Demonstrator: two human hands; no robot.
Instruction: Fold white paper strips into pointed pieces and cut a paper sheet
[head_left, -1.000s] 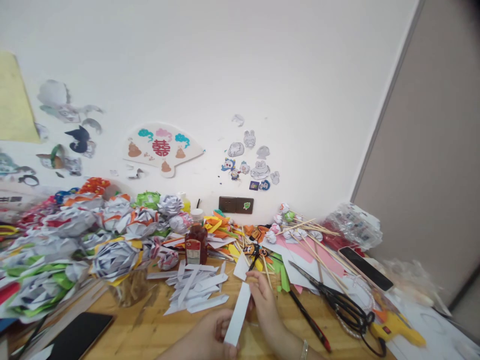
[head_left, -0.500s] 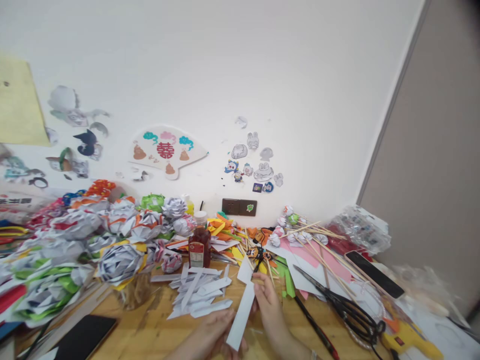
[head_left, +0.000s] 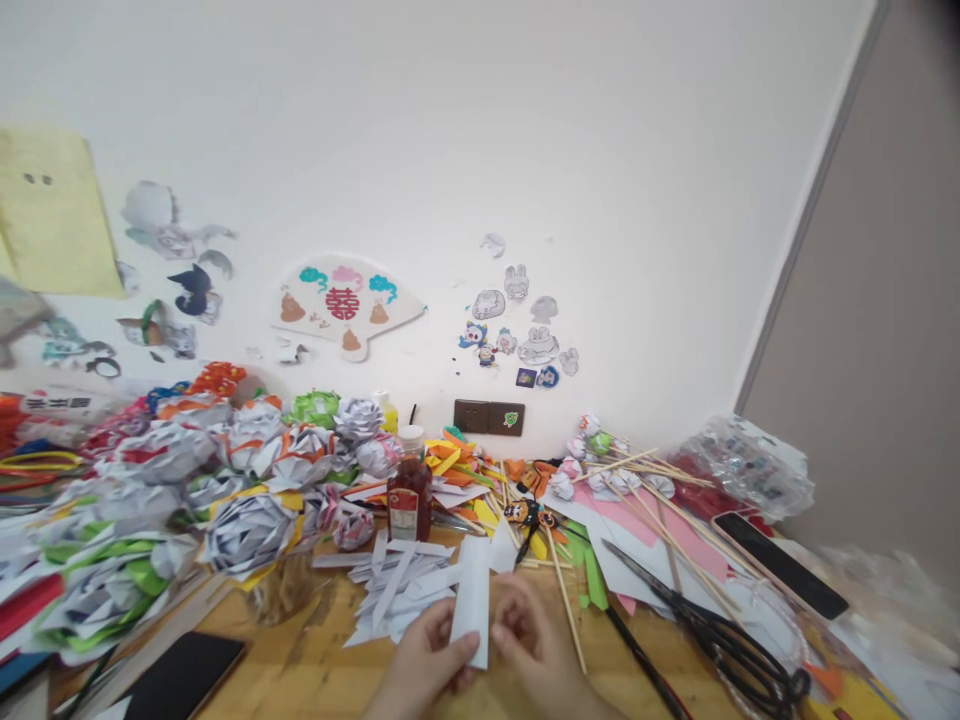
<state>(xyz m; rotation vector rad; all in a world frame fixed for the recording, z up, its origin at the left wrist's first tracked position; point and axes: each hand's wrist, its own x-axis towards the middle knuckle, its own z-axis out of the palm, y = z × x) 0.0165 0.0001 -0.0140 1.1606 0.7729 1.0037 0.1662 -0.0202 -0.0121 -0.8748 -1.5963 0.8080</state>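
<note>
In my left hand [head_left: 439, 650] is a white paper strip [head_left: 473, 600], pinched near its lower end with the thumb on top. The strip stands nearly upright and looks flat. My right hand [head_left: 525, 635] is just right of the strip, fingers loosely curled and apart, and I see nothing in them. Behind my left hand lies a loose pile of cut white paper strips [head_left: 390, 590]. A red-brown bottle with a white cap [head_left: 409, 495] stands behind that pile.
Folded paper flowers [head_left: 255, 530] crowd the left side. At front left lies a black flat device [head_left: 187, 675]. On the right are black scissors [head_left: 720, 640], a phone [head_left: 780, 565], thin wooden sticks [head_left: 566, 610] and coloured paper sheets [head_left: 682, 530].
The paper strip has turned from slanted to nearly upright. My right hand has let go of its upper part and moved down beside it. The view has shifted slightly left.
</note>
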